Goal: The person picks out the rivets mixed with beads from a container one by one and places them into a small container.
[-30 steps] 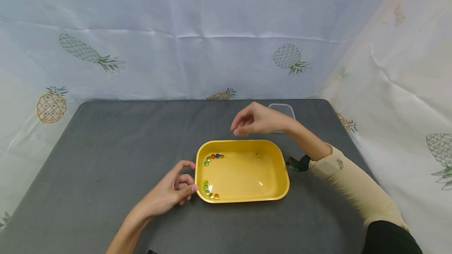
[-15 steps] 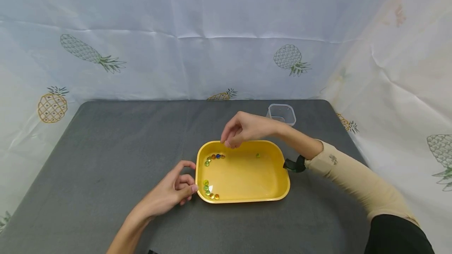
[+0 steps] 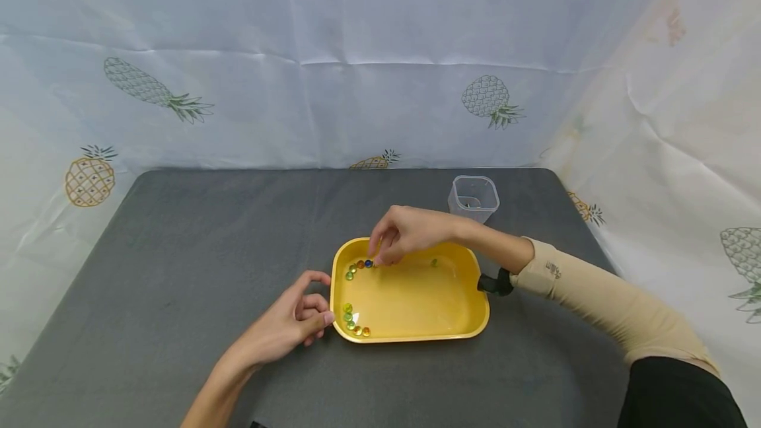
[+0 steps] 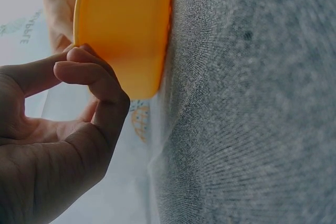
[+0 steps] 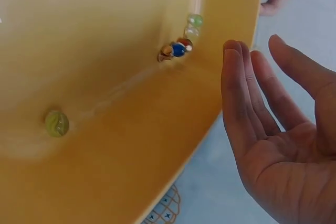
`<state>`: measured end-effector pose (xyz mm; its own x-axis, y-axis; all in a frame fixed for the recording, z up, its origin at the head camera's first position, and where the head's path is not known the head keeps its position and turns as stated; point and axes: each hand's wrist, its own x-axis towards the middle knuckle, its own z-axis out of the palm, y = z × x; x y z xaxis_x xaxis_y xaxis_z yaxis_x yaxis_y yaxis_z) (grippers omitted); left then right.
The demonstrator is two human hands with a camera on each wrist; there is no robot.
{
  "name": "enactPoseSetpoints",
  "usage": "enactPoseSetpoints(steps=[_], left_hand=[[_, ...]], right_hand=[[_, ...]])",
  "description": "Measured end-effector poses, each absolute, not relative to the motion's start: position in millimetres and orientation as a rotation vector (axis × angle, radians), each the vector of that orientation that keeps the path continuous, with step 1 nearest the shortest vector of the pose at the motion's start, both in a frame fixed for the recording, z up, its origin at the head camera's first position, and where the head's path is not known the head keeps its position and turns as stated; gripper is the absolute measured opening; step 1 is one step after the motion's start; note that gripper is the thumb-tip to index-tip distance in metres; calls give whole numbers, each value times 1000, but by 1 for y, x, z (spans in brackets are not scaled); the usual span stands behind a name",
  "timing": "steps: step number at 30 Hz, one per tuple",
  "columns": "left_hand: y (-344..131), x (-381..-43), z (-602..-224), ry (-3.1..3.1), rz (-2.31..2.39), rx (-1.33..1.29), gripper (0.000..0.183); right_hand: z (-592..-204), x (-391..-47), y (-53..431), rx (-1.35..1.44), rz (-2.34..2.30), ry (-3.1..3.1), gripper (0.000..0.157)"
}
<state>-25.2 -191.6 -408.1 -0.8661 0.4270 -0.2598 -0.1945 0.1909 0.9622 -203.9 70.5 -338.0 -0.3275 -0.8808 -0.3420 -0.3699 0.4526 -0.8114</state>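
A yellow tray (image 3: pixel 410 302) holds several glass marbles. My left hand (image 3: pixel 285 322) holds the tray's left side, with thumb and index finger at the rim and the other fingers curled below. Over the far rim, my right hand (image 3: pixel 413 228) reaches down, fingertips right at the far-left row of marbles (image 3: pixel 360 264). In the right wrist view its fingers (image 5: pixel 233 85) stand apart from the thumb with nothing between them. That row has a blue marble (image 5: pixel 178 50) beside amber and green ones. Green and amber marbles (image 3: pixel 351 325) line the near-left corner. One yellow-green marble (image 5: pixel 56 123) lies alone at the far side.
Behind the right forearm stands a clear plastic container (image 3: pixel 473 197) with something small inside. A grey cloth (image 3: pixel 208 249) covers the table. Pineapple-print curtains (image 3: pixel 380 51) hang at the back and sides. A black strap (image 3: pixel 499 283) on the right wrist overlaps the tray's right edge.
My right hand has moved down and toward me, from beyond the tray to the far-left marbles, uncovering the clear container. My left hand has stayed at the rim.
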Motion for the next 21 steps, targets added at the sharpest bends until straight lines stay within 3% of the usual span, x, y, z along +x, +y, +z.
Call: enactPoseSetpoints(steps=[21], left_hand=[[-191, -24, -408, 2002, 1731, 216, 55]], right_hand=[[-363, -189, 64, -1058, -656, 2022, 44]])
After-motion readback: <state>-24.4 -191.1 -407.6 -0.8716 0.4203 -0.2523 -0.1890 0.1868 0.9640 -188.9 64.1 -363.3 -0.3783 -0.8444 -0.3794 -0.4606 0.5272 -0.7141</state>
